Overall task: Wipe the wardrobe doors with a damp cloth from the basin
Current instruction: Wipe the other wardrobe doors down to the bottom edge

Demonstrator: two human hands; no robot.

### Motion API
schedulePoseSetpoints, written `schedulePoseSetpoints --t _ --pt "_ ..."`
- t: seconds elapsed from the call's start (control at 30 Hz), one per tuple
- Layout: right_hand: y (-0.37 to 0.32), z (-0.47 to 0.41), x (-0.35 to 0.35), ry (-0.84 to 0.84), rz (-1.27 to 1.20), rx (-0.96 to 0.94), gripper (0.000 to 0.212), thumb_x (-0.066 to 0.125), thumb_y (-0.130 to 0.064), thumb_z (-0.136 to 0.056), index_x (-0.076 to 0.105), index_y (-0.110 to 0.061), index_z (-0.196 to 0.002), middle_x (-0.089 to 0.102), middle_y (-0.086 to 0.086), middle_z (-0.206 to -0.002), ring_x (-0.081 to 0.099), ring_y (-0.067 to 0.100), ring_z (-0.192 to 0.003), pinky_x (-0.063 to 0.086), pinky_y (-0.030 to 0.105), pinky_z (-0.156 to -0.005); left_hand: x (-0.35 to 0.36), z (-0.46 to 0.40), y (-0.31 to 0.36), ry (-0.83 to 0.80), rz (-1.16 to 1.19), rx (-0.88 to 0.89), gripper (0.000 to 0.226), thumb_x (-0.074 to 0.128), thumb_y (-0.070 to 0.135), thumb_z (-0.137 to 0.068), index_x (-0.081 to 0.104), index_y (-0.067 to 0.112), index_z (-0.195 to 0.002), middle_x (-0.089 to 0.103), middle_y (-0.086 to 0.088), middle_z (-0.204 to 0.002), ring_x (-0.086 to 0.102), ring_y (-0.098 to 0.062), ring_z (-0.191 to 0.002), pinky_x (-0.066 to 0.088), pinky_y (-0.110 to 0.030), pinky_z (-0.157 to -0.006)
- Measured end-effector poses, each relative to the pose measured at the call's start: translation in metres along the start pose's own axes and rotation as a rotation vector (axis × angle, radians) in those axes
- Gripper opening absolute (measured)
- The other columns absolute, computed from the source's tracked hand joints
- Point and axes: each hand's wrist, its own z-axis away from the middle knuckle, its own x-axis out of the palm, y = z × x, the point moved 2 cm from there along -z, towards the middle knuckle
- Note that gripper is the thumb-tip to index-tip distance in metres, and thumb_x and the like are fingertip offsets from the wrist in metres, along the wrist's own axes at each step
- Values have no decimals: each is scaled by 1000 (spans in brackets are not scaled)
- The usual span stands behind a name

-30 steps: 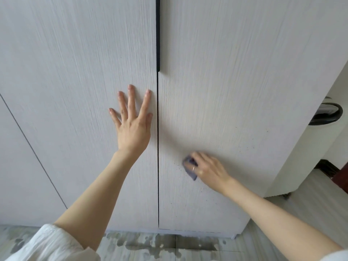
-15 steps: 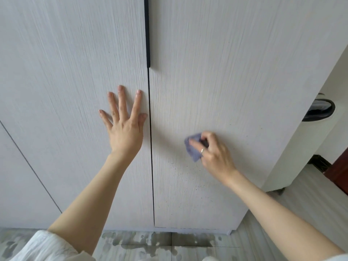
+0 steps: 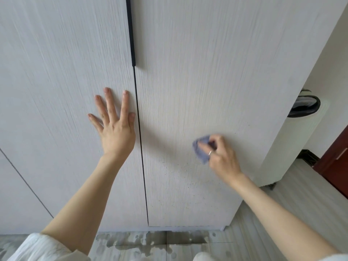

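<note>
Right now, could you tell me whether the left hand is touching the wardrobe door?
Touching. The head view shows the left hand laid flat, fingers spread, against the left wardrobe door beside the centre gap.

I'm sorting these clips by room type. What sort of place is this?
Most likely a bedroom or hallway in a home. Tall pale wood-grain wardrobe doors with a slim black handle fill the view, a dark red door stands at the right, and the floor is pale planks.

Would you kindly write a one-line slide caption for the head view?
Right hand wipes the right wardrobe door with a blue cloth while the left hand lies flat on the left door.
</note>
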Motion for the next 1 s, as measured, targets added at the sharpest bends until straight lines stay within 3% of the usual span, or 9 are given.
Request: schedulePoseSetpoints --t 0.13,0.27,0.33,0.43,0.5,0.57,0.63,0.8,1.0 --pt "1 47 20 -155 63 -242 42 87 3 -45 74 -12 -82 61 6 -75 60 22 -59 41 21 -42 0 3 1 -3 14 -5 52 27 26 -103 6 30 -151 -11 -13 -157 -15 -38 -142 -6 -66 -108" --pt "10 8 -6 -3 -27 23 33 73 -7 -74 71 -20 -103 63 -1 -98 60 22 -85 47 25 -69 -1 3 1 11 22 -11 52 28 23 -103 9 28 -151 -10 -14 -157 -14 -39 -142 -5 -66 -108" --pt "26 -25 -34 233 -65 140 24 64 -17 -85 67 -18 -109 54 -18 -101 53 12 -90 39 13 -71 1 2 2 20 23 -16 52 28 24 -103 8 29 -151 -10 -13 -157 -14 -39 -142 -6 -66 -108" --pt "38 -46 -55 452 73 183 31 52 -11 -80 67 -12 -107 55 5 -103 50 17 -88 36 23 -63 4 2 2 26 29 -43 52 27 24 -103 5 32 -150 -11 -12 -158 -14 -38 -142 -6 -65 -108" --pt "40 -22 -31 278 49 130 33 55 -8 -78 67 -22 -106 56 4 -103 52 16 -86 36 22 -65 5 1 2 28 35 -47 53 26 25 -103 4 34 -150 -11 -11 -158 -14 -38 -142 -6 -65 -108" --pt "42 19 0 87 70 108 23 64 -24 -81 59 -45 -90 58 -17 -92 56 3 -81 39 15 -61 5 1 1 28 34 -42 52 26 26 -103 4 34 -150 -10 -12 -158 -13 -38 -142 -6 -65 -108" --pt "47 56 21 -79 35 113 14 69 -38 -80 55 -42 -82 59 -16 -84 58 6 -79 43 18 -59 6 1 0 21 35 -50 53 26 27 -102 3 35 -150 -11 -11 -158 -14 -38 -142 -7 -64 -108" --pt "48 47 -3 -180 26 90 45 72 3 -69 68 -17 -110 57 14 -104 60 34 -80 43 27 -59 8 3 1 0 60 -90 55 22 29 -99 1 38 -149 -15 -8 -157 -17 -33 -142 -12 -60 -109" --pt "63 -32 -73 483 25 273 55 63 13 -61 56 -14 -109 51 20 -102 58 34 -81 44 34 -55 13 8 5 4 92 -138 57 25 24 -100 -1 38 -149 -16 -8 -157 -19 -33 -142 -10 -60 -109"
